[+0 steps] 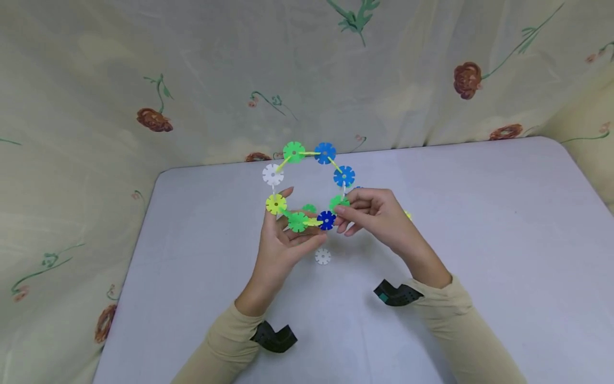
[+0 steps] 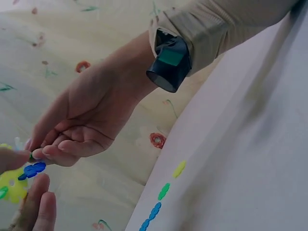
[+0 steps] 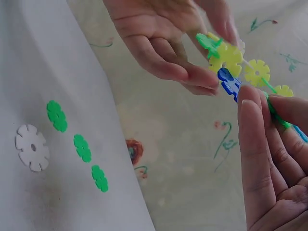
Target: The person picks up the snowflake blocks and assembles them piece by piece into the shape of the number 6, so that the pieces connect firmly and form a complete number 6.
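Observation:
A ring of notched plastic flower discs (image 1: 294, 152), in green, blue, white and yellow, is held up above the table. Smaller discs set crosswise link its larger ones. My left hand (image 1: 283, 245) holds the ring's lower left side, fingers behind it and thumb near the dark blue disc (image 1: 326, 220). On the lower right, my right hand (image 1: 384, 213) pinches a green disc (image 1: 339, 203) between thumb and fingers. The right wrist view shows the dark blue disc (image 3: 229, 83) between the two hands, beside a yellow disc (image 3: 226, 60). Fingers partly hide the joint.
Below the hands, a white disc (image 1: 323, 256) lies on the white table (image 1: 201, 266). Several green discs (image 3: 82, 147) lie near it. Yellow (image 2: 179, 169), green (image 2: 163, 191) and blue discs (image 2: 150, 216) lie in a row. A flowered curtain (image 1: 206, 80) hangs behind the table.

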{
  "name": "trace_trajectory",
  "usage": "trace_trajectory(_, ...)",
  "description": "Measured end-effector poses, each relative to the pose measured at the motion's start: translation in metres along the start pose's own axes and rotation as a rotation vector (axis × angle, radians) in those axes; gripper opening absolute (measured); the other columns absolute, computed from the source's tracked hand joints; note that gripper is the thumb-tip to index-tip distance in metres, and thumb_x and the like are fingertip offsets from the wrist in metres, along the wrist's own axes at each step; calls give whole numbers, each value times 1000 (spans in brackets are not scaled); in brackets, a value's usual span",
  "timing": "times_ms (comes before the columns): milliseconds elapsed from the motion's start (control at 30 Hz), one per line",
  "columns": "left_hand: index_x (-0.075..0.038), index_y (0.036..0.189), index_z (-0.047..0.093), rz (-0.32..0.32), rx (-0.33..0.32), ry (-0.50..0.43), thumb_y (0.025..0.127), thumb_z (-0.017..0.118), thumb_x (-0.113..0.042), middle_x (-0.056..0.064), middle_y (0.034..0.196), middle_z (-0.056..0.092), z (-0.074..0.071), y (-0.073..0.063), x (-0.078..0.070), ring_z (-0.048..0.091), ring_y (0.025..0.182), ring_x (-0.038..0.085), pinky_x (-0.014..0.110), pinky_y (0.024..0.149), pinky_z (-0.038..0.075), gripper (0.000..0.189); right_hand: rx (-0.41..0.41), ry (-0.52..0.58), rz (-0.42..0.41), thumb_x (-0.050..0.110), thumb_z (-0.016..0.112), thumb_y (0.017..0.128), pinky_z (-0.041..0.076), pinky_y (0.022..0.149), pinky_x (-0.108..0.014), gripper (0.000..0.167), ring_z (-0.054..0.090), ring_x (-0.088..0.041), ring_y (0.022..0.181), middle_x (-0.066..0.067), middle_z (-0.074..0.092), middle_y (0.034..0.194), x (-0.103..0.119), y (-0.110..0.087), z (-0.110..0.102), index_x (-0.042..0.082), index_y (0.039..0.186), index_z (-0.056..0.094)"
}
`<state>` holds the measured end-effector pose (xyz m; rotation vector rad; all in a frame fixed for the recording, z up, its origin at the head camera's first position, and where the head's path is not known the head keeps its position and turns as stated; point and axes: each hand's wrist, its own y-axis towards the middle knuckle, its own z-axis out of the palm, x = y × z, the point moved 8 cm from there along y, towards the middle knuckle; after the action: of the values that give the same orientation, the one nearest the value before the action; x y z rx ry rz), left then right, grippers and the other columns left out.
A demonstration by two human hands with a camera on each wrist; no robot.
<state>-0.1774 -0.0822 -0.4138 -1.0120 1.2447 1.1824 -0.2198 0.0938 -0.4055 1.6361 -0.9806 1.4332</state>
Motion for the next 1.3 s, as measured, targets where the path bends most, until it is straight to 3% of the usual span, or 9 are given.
trace_trajectory(200, -18, 148, 39, 9, -66, 29, 87, 81, 1, 17, 110, 73, -4, 1, 4, 75, 98, 18, 26, 89, 63, 77, 12, -22, -10, 12, 69, 100, 66, 69, -38, 14, 76, -23, 75, -17, 75, 85, 1, 0, 7, -2, 100, 69)
trace_trajectory(367, -9, 135, 49, 11, -70, 44, 86, 80, 4, 17, 108, 73, -5, 1, 4, 74, 97, 15, 25, 86, 63, 60, -5, -53, -10, 11, 68, 100, 66, 70, -38, 15, 76, -25, 75, -18, 74, 86, -1, 0, 5, -4, 102, 69)
trace_trajectory(633, -8, 132, 49, -31, -72, 48, 85, 79, 5, 18, 115, 75, -5, -1, 4, 75, 98, 13, 23, 83, 63, 57, -4, -61, 13, 14, 69, 100, 66, 71, -39, 17, 76, -28, 79, -13, 76, 85, -3, 0, 1, -3, 103, 70)
trace_trajectory(900, -6, 130, 49, -9, -87, 18, 85, 79, 5, 17, 115, 74, -7, -4, -2, 75, 99, 14, 26, 85, 63, 55, 67, -106, 49, 17, 70, 99, 66, 74, -47, 17, 77, -25, 81, -16, 77, 92, -9, 3, 5, 1, 107, 71)
trace_trajectory(1033, -6, 128, 49, -12, -86, -1, 85, 78, 6, 8, 110, 77, -8, -4, -2, 75, 103, 16, 27, 88, 63, 54, 122, -172, 46, 13, 79, 92, 65, 78, -50, 20, 76, -27, 85, -11, 77, 93, -12, 3, 9, 3, 108, 72)
trace_trajectory(1167, -6, 128, 49, -17, -84, -18, 85, 78, 8, 4, 109, 77, -7, -4, -2, 74, 107, 16, 28, 89, 63, 54, 195, -313, 44, 14, 82, 88, 63, 85, -43, 25, 74, -19, 87, -4, 78, 95, -19, 2, 16, 4, 110, 73)
trace_trajectory(1300, -7, 129, 49, -23, -81, -34, 85, 77, 8, 1, 108, 76, -7, -3, -3, 74, 108, 17, 27, 89, 63, 54, 254, -448, 110, 17, 84, 86, 61, 79, -32, 27, 71, -12, 82, 0, 75, 93, -34, 3, 28, 4, 107, 73)
